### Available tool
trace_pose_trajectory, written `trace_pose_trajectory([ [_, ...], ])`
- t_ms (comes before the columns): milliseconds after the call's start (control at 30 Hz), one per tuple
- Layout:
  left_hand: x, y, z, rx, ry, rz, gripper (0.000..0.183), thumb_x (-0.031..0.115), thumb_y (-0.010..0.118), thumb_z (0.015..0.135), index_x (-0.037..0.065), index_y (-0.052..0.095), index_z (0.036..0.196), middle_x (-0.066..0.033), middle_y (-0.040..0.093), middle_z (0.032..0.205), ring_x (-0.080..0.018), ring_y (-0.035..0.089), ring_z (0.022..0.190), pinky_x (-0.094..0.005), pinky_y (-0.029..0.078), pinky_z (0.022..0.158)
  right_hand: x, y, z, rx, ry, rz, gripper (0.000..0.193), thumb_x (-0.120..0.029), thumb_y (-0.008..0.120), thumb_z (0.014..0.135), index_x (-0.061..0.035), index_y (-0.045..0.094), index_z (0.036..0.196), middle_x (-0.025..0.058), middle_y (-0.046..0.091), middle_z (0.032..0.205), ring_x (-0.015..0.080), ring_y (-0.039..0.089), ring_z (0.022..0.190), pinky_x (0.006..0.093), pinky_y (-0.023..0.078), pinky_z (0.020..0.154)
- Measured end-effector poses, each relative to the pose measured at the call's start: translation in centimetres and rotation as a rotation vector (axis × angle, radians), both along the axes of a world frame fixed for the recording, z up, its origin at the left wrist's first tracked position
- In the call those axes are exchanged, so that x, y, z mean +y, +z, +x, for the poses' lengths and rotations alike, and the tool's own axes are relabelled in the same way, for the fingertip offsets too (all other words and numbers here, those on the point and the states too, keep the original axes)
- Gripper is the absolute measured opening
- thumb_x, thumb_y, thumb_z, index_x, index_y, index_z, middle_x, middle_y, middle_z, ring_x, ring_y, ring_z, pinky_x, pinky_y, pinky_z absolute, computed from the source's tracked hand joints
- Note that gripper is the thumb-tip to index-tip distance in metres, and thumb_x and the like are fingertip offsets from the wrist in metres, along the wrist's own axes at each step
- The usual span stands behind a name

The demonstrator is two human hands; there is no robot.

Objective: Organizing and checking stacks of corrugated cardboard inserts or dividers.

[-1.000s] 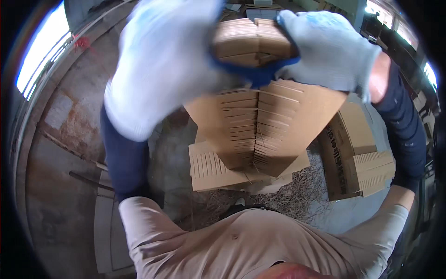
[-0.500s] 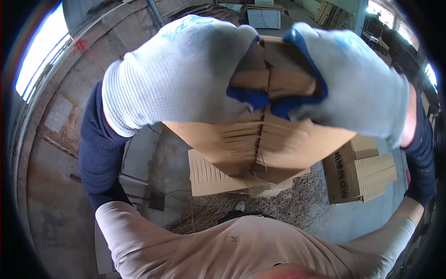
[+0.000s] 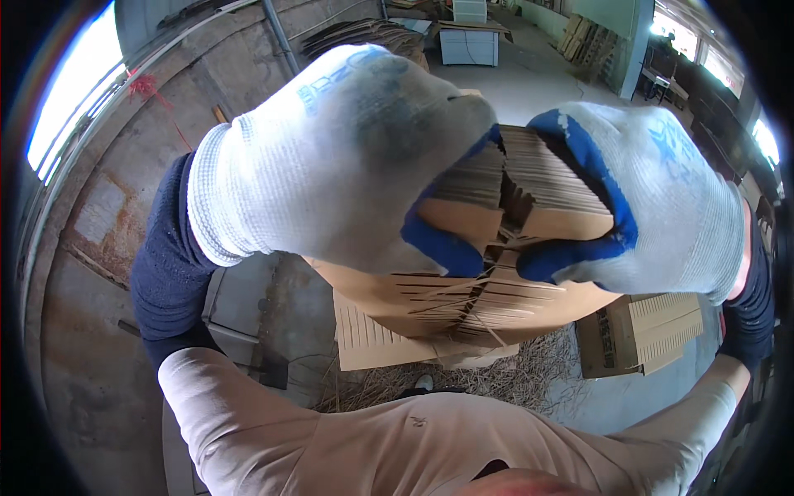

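A thick stack of brown cardboard sheets is held up in front of me, its layered edges facing up. My left hand, in a white knit glove with a blue palm, is closed on the left part of the stack, thumb on the near side. My right hand, gloved alike, grips the right part the same way. Between the hands runs a ragged split, with torn strips sticking out of it lower down. Rows of slits cross the near face of the stack. Most of my fingers are hidden behind the cardboard.
Below the stack lies more slotted cardboard. Thin cardboard strips litter the floor around my feet. A bundle of printed cardboard sits at the right. A white cabinet and a pile of flat sheets stand farther off.
Both hands and the stack have come lower in the picture and shifted right. The split between the two parts is wider at the top, and the layered edges show more.
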State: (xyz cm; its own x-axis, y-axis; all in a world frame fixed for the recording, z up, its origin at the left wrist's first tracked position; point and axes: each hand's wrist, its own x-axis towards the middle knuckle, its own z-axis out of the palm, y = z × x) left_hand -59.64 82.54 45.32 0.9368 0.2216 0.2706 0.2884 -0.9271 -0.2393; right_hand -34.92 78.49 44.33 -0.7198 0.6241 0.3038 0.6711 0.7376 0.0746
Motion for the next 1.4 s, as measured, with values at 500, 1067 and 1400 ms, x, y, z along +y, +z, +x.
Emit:
trace_pose_trajectory([
  [500, 2.6, 0.3, -0.4, 0.006, -0.341, -0.101, 0.066, 0.026, 0.089, 0.057, -0.006, 0.061, 0.107, -0.014, 0.063, 0.091, -0.0267, 0.065, 0.075, -0.031, 0.054, 0.069, 2.8, 0.7, 0.6, 0.028, 0.32, 0.01, 0.07, -0.046, 0.084, 0.059, 0.0032, 0.059, 0.102, 0.017, 0.063, 0.083, 0.0333, 0.065, 0.071, 0.0373, 0.052, 0.064],
  [1067, -3.2, -0.5, -0.1, -0.144, 0.092, 0.005, 0.063, 0.031, 0.089, 0.051, 0.0, 0.062, 0.098, -0.0124, 0.065, 0.081, -0.0275, 0.067, 0.068, -0.0326, 0.054, 0.063, -4.5, -0.6, 0.0, 0.024, -0.017, 0.192, 0.072, -0.044, 0.085, 0.061, 0.0012, 0.057, 0.11, 0.0127, 0.063, 0.083, 0.0282, 0.066, 0.068, 0.0343, 0.05, 0.06],
  [1400, -3.2, -0.5, -1.3, -0.057, -0.18, 0.022, 0.063, 0.033, 0.085, 0.055, -0.003, 0.061, 0.1, -0.0112, 0.063, 0.074, -0.0281, 0.066, 0.063, -0.0341, 0.054, 0.057, -4.0, -0.5, 0.8, 0.051, 0.172, 0.109, 0.076, -0.042, 0.088, 0.054, 0.0024, 0.059, 0.108, 0.0129, 0.062, 0.08, 0.0284, 0.064, 0.066, 0.0341, 0.05, 0.059],
])
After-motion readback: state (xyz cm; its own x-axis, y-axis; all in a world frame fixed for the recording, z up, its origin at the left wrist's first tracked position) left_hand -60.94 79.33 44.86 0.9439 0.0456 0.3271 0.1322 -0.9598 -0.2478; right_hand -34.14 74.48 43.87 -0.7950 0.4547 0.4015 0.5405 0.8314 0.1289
